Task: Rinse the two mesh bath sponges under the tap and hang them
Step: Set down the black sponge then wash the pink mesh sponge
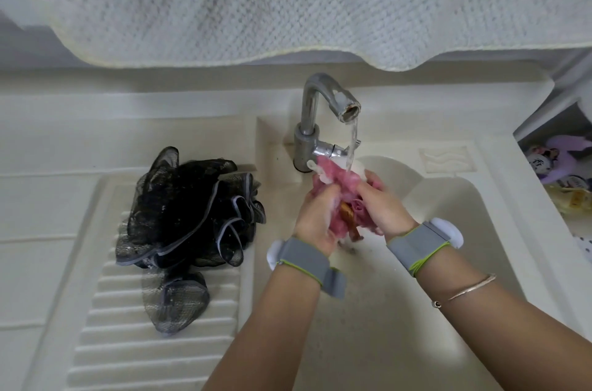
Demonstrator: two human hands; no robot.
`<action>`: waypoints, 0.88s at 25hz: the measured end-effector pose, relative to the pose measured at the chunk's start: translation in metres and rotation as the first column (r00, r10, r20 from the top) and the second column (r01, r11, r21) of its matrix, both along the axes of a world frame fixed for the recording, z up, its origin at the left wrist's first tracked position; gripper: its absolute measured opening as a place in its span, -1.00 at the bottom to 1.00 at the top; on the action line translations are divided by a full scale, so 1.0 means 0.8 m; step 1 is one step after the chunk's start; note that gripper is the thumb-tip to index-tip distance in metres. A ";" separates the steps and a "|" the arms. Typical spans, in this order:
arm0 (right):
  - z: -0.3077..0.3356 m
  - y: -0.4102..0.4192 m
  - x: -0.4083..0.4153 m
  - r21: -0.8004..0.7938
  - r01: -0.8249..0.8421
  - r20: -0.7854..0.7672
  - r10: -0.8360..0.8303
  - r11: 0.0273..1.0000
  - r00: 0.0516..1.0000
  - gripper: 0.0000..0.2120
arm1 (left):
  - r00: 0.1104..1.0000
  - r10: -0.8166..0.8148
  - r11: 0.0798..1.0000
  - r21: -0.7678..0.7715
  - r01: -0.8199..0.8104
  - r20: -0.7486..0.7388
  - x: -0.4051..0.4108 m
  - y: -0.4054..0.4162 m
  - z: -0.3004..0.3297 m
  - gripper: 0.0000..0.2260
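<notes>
Sink (448,198); pink sponge (336,179) under tap (317,102)

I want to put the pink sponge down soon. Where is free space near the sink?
Free: the ribbed drainboard in front of the black sponge, and the flat ledge behind it. Crowded: under the tap, where both hands hold the pink sponge.

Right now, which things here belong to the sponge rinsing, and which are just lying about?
Part of the job:
pink sponge, gripped by left hand and right hand
black sponge, waiting on the washboard
running tap
sink

Lying about:
towel overhead
purple toy
</notes>
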State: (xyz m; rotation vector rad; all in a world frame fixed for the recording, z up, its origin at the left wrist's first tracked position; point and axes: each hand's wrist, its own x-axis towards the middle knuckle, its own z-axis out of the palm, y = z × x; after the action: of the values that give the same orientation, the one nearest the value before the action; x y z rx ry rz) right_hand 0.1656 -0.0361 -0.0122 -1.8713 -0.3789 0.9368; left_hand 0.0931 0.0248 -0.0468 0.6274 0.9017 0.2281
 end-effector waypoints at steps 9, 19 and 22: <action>0.006 0.003 0.010 0.138 -0.004 0.072 -0.006 0.990 0.997 -0.96 | 0.948 0.253 0.953 -0.121 -0.278 -0.192 0.052 0.005 0.027 -0.77; 0.008 -0.001 0.015 0.089 -0.041 0.140 0.028 0.995 0.990 -0.90 | 0.958 0.173 0.978 -0.077 -0.195 -0.228 0.057 0.010 0.033 -0.66; 0.009 -0.001 0.018 0.100 -0.010 0.099 0.000 0.995 0.995 -0.91 | 0.947 0.193 0.979 -0.010 -0.202 -0.257 0.058 0.004 0.040 -0.74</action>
State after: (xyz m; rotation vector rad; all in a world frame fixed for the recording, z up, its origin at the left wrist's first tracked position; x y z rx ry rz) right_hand 0.1796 -0.0372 -0.0047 -1.8292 -0.4822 0.8152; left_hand 0.1397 0.0281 -0.0146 0.5399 1.2174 0.3151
